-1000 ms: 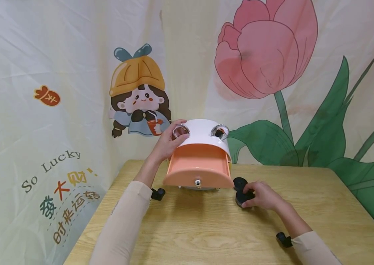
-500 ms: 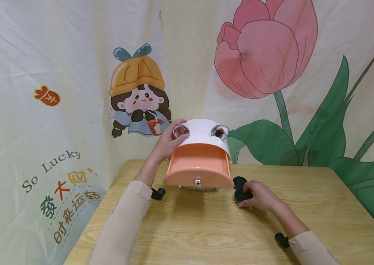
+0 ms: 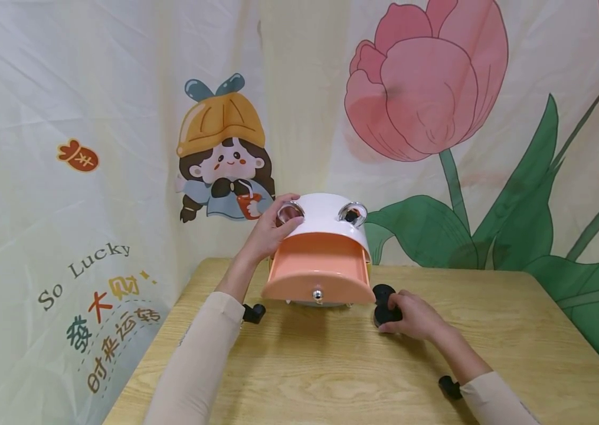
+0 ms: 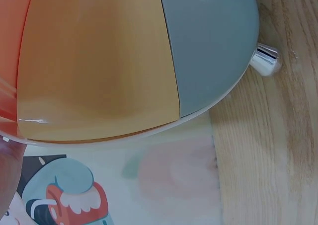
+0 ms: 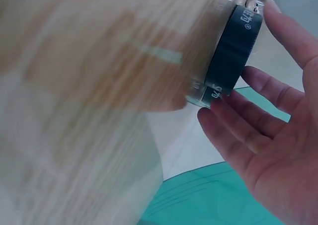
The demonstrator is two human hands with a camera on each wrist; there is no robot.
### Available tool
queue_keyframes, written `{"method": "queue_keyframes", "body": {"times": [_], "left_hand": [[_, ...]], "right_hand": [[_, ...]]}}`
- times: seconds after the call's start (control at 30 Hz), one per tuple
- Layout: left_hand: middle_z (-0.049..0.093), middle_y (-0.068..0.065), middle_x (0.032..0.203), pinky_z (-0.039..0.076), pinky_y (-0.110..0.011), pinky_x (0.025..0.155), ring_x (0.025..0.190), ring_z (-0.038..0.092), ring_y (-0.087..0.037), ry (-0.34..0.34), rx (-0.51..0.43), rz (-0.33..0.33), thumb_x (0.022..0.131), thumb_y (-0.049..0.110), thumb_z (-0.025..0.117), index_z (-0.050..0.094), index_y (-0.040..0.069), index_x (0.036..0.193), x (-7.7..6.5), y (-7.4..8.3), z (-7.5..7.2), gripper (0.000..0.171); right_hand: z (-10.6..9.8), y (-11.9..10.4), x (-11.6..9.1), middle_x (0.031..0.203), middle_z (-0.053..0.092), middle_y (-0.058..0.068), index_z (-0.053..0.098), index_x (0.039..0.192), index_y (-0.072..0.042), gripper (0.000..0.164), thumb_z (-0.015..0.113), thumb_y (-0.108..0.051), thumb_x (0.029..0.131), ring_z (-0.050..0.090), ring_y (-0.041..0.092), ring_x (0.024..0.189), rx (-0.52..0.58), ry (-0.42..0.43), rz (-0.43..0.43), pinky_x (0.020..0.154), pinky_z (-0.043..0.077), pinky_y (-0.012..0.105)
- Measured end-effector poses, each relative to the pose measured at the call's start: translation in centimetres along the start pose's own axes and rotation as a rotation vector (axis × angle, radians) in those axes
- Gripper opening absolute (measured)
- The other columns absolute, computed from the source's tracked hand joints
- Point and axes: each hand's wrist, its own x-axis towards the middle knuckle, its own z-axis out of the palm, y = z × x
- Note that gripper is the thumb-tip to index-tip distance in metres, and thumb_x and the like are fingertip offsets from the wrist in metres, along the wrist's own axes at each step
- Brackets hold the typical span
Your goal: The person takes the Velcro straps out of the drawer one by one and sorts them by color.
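Observation:
A white tabletop drawer box (image 3: 323, 209) with two silver rings on top stands at the back of the table. Its peach top drawer (image 3: 320, 283) is pulled out, showing a bare inside and a silver knob. My left hand (image 3: 271, 227) grips the box's upper left corner at the left ring (image 3: 299, 206). My right hand (image 3: 415, 316) holds a flat round black case (image 3: 383, 317) between thumb and fingers, right of the drawer. White lettering runs along the side of this black case (image 5: 233, 46) in the right wrist view. A second round black case (image 3: 383, 290) lies just behind it.
Under the open drawer are a yellow drawer front (image 4: 99, 66) and a grey-blue one (image 4: 213, 46), plus a silver foot (image 4: 266, 61). The wooden table (image 3: 304, 366) ends at a printed cloth backdrop (image 3: 304, 118). Small black devices sit at both wrists.
My right hand has shifted slightly left with the near black case, closer to the drawer's right end. The left hand and the drawer box stay as they were.

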Motion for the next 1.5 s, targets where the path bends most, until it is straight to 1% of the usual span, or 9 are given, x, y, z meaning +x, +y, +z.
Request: {"method": "queue_keyframes", "body": {"times": [0.13, 0.27, 0.37, 0.6, 0.77, 0.9, 1.03, 1.23, 1.5], "left_hand": [[0.061, -0.016, 0.109, 0.043, -0.028, 0.073, 0.091, 0.052, -0.026, -0.006, -0.001, -0.015, 0.103, 0.013, 0.065, 0.049, 0.014, 0.148, -0.1, 0.2, -0.1, 0.048], [0.06, -0.019, 0.109, 0.043, -0.028, 0.074, 0.092, 0.052, -0.028, -0.016, -0.012, -0.032, 0.103, 0.011, 0.065, 0.049, 0.012, 0.149, -0.1, 0.4, -0.2, 0.048], [0.059, -0.02, 0.11, 0.042, -0.029, 0.075, 0.093, 0.051, -0.029, -0.015, -0.007, -0.033, 0.103, 0.012, 0.065, 0.049, 0.014, 0.149, 0.0, -0.2, -0.2, 0.049], [0.061, -0.015, 0.11, 0.044, -0.03, 0.075, 0.094, 0.052, -0.028, -0.009, 0.002, -0.009, 0.103, 0.022, 0.067, 0.05, 0.024, 0.148, 0.2, -1.4, -0.3, 0.049], [0.062, -0.011, 0.109, 0.045, -0.031, 0.074, 0.093, 0.054, -0.028, -0.01, 0.005, 0.0, 0.103, 0.024, 0.067, 0.051, 0.027, 0.147, 0.1, -1.3, -0.3, 0.047], [0.062, -0.011, 0.109, 0.045, -0.031, 0.074, 0.093, 0.053, -0.028, -0.008, 0.009, -0.005, 0.103, 0.025, 0.067, 0.051, 0.028, 0.147, 0.1, -1.3, -0.2, 0.047], [0.062, -0.012, 0.11, 0.044, -0.031, 0.075, 0.094, 0.053, -0.027, -0.009, 0.008, -0.011, 0.103, 0.024, 0.067, 0.05, 0.026, 0.148, 0.2, -1.4, -0.2, 0.049], [0.061, -0.017, 0.113, 0.043, -0.031, 0.075, 0.095, 0.052, -0.03, -0.01, 0.003, -0.027, 0.103, 0.018, 0.066, 0.048, 0.021, 0.15, 0.4, -1.5, -0.1, 0.051], [0.059, -0.021, 0.11, 0.043, -0.028, 0.074, 0.093, 0.051, -0.029, -0.019, -0.017, -0.025, 0.103, 0.009, 0.064, 0.048, 0.011, 0.149, -0.1, 0.8, -0.1, 0.049]], "right_hand": [[-0.3, -0.2, -0.1, 0.107, 0.068, 0.008, 0.071, 0.109, -0.01, 0.048, 0.084, -0.049, 0.085, 0.062, 0.021, 0.091, -0.017, 0.062, -0.018, 0.08, 0.055, 0.044], [-1.1, -0.9, -0.1, 0.11, 0.072, 0.01, 0.072, 0.117, -0.008, 0.046, 0.077, -0.047, 0.092, 0.066, 0.027, 0.094, 0.043, 0.145, -0.049, 0.077, 0.056, 0.042], [-1.7, -1.7, -0.2, 0.107, 0.072, 0.008, 0.069, 0.127, -0.008, 0.049, 0.074, -0.046, 0.095, 0.066, 0.029, 0.096, 0.097, 0.193, -0.078, 0.075, 0.055, 0.039], [-2.8, -3.7, -0.6, 0.098, 0.07, -0.003, 0.065, 0.135, -0.013, 0.044, 0.073, -0.035, 0.098, 0.063, 0.013, 0.087, 0.188, 0.307, -0.157, 0.072, 0.053, 0.031], [-3.7, -4.9, -1.0, 0.096, 0.07, -0.002, 0.065, 0.134, -0.011, 0.035, 0.07, -0.023, 0.101, 0.06, 0.012, 0.079, 0.236, 0.375, -0.238, 0.067, 0.054, 0.026], [-4.7, -6.2, -1.0, 0.093, 0.072, 0.002, 0.067, 0.131, -0.007, 0.032, 0.068, -0.016, 0.101, 0.061, 0.012, 0.073, 0.3, 0.447, -0.329, 0.063, 0.054, 0.026], [-5.8, -7.6, -0.9, 0.091, 0.073, 0.0, 0.069, 0.128, -0.005, 0.031, 0.071, -0.011, 0.099, 0.062, 0.01, 0.072, 0.349, 0.501, -0.423, 0.063, 0.054, 0.026], [-6.9, -9.4, -1.1, 0.091, 0.073, -0.003, 0.072, 0.127, -0.006, 0.032, 0.075, -0.01, 0.095, 0.063, 0.007, 0.073, 0.347, 0.546, -0.507, 0.064, 0.055, 0.024], [-7.3, -10.9, -1.6, 0.082, 0.063, -0.005, 0.075, 0.12, -0.004, 0.029, 0.077, -0.005, 0.091, 0.055, 0.007, 0.072, 0.344, 0.59, -0.603, 0.061, 0.05, 0.026]]}}
